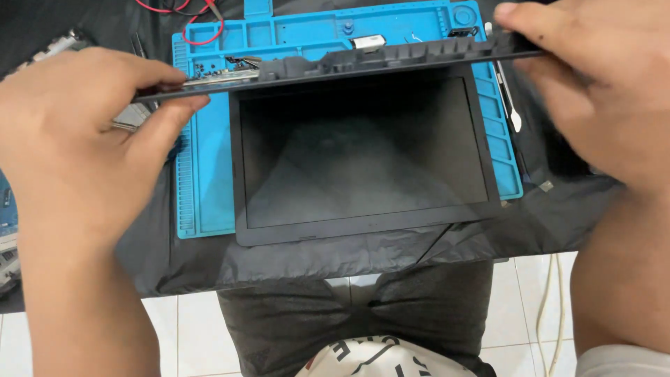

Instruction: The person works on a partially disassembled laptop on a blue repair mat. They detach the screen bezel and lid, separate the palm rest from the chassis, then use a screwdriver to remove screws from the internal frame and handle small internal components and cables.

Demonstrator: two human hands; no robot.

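Above: left hand (77, 132) and right hand (593, 91) pinched on ends of dark frame (335, 64), upper frame, over screen (363, 153) on blue mat (202, 174). Risk: uneven pull, likely snapping thin frame.

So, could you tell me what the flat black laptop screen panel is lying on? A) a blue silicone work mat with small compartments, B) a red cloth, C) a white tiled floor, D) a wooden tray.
A: the flat black laptop screen panel lies on the blue silicone work mat, whose compartments show along its far edge, while both hands hold a long dark plastic frame above it.
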